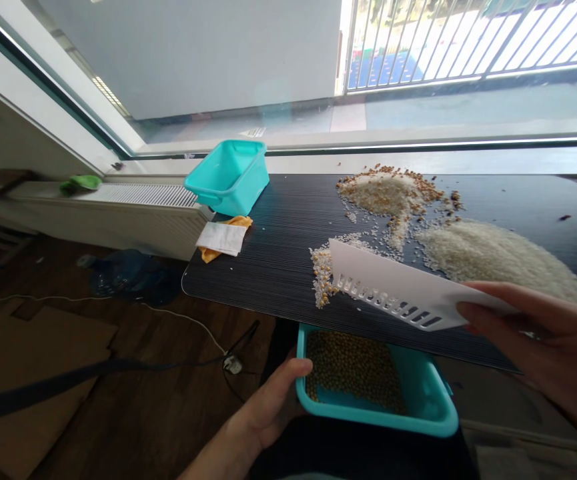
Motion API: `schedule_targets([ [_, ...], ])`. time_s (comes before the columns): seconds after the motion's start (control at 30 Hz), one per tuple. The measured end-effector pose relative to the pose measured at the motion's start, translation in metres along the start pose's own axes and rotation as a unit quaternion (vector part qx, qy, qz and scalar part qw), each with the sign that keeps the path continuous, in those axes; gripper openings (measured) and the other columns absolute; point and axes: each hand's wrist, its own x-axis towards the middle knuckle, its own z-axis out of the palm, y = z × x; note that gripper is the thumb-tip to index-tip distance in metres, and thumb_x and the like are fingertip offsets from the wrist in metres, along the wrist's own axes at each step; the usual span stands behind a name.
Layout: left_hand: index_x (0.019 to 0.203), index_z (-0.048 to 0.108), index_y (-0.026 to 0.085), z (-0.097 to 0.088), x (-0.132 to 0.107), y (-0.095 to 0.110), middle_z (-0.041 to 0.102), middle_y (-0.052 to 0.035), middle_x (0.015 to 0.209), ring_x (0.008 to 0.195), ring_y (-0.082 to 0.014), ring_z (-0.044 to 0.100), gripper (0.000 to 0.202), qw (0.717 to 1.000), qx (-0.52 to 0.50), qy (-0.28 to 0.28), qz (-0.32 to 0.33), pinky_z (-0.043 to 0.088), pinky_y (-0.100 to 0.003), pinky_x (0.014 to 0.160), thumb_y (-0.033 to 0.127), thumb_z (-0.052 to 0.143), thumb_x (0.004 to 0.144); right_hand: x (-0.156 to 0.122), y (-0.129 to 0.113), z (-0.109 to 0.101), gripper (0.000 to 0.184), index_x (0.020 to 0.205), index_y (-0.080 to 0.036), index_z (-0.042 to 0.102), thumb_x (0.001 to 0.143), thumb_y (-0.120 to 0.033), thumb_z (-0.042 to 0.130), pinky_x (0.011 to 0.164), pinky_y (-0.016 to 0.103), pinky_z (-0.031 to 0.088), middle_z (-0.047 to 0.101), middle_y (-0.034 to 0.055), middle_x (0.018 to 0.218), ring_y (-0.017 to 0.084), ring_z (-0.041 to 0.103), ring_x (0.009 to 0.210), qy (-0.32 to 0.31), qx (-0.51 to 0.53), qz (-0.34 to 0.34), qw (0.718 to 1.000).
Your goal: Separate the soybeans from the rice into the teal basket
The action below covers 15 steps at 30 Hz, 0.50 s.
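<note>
My left hand point(281, 393) grips the left rim of a turquoise plastic bin point(383, 417), its thumb over the edge. Small brownish-green grains point(353, 367) lie inside this bin, which sits just below the table's front edge. In my right hand point(533, 327) is a flat white slotted spatula point(393, 283), held by its right end. The blade stands over the tabletop, beside a small patch of mixed white and yellow grains point(322, 273). Behind it rises a mixed heap of white and brown grains point(383, 190). White rice point(498, 257) is piled at the right.
A second turquoise bin point(238, 183) stands at the table's back left. In front of it a white folded tissue point(221, 238) lies on an orange cloth point(241, 222). The dark table point(268, 280) meets a window sill. A radiator point(143, 220) and cables point(203, 327) are at left.
</note>
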Motion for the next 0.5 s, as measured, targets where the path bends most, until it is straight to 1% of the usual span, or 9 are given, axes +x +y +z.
schedule_targets([
  [0.07, 0.117, 0.065, 0.013, 0.0, 0.0, 0.0, 0.072, -0.0103, 0.115, 0.118, -0.0281, 0.059, 0.04, 1.0, 0.0, 0.0, 0.0, 0.046, -0.041, 0.099, 0.035, 0.053, 0.086, 0.005, -0.006, 0.002, 0.026, 0.078, -0.031, 0.069, 0.081, -0.053, 0.056, 0.037, 0.018, 0.045, 0.068, -0.0057, 0.056, 0.012, 0.059, 0.04, 0.012, -0.006, -0.029, 0.999],
  [0.13, 0.115, 0.065, 0.012, 0.0, -0.001, 0.001, 0.072, -0.0105, 0.115, 0.118, -0.0282, 0.059, 0.039, 1.0, 0.0, -0.003, 0.001, 0.046, -0.041, 0.099, 0.035, 0.053, 0.086, 0.007, -0.008, 0.002, 0.024, 0.079, -0.031, 0.069, 0.081, -0.051, 0.056, 0.036, 0.017, 0.043, 0.069, -0.0061, 0.058, 0.011, 0.059, 0.04, 0.01, -0.013, -0.052, 0.999],
  [0.23, 0.115, 0.066, 0.012, 0.001, -0.001, 0.001, 0.072, -0.0103, 0.115, 0.118, -0.0282, 0.06, 0.039, 1.0, -0.003, -0.006, 0.002, 0.047, -0.04, 0.099, 0.035, 0.053, 0.086, 0.006, -0.005, 0.001, 0.022, 0.082, -0.031, 0.069, 0.082, -0.05, 0.057, 0.038, 0.016, 0.044, 0.069, -0.0065, 0.058, 0.011, 0.06, 0.042, -0.003, -0.005, -0.051, 0.999],
  [0.33, 0.114, 0.066, 0.013, 0.0, -0.002, 0.0, 0.072, -0.0094, 0.115, 0.118, -0.0278, 0.059, 0.038, 1.0, -0.001, 0.0, 0.001, 0.047, -0.04, 0.099, 0.035, 0.054, 0.086, 0.008, -0.002, 0.005, 0.023, 0.085, -0.03, 0.07, 0.082, -0.049, 0.057, 0.041, 0.017, 0.048, 0.07, -0.0053, 0.063, 0.012, 0.063, 0.047, -0.017, 0.006, -0.042, 0.999],
  [0.43, 0.114, 0.066, 0.013, -0.001, -0.002, -0.001, 0.072, -0.0096, 0.115, 0.119, -0.0282, 0.059, 0.039, 1.0, 0.001, 0.001, 0.0, 0.047, -0.04, 0.099, 0.037, 0.056, 0.084, 0.012, -0.002, 0.011, 0.023, 0.086, -0.03, 0.071, 0.082, -0.047, 0.057, 0.043, 0.016, 0.049, 0.072, -0.0051, 0.067, 0.011, 0.063, 0.048, -0.035, 0.023, -0.054, 0.998],
  [0.5, 0.113, 0.067, 0.014, -0.002, -0.002, -0.002, 0.072, -0.0098, 0.115, 0.119, -0.0287, 0.059, 0.04, 1.0, 0.0, 0.0, 0.001, 0.047, -0.04, 0.099, 0.038, 0.058, 0.083, 0.015, -0.005, 0.011, 0.022, 0.084, -0.029, 0.071, 0.082, -0.047, 0.057, 0.043, 0.016, 0.049, 0.072, -0.0054, 0.067, 0.011, 0.063, 0.048, -0.043, 0.036, -0.061, 0.997],
])
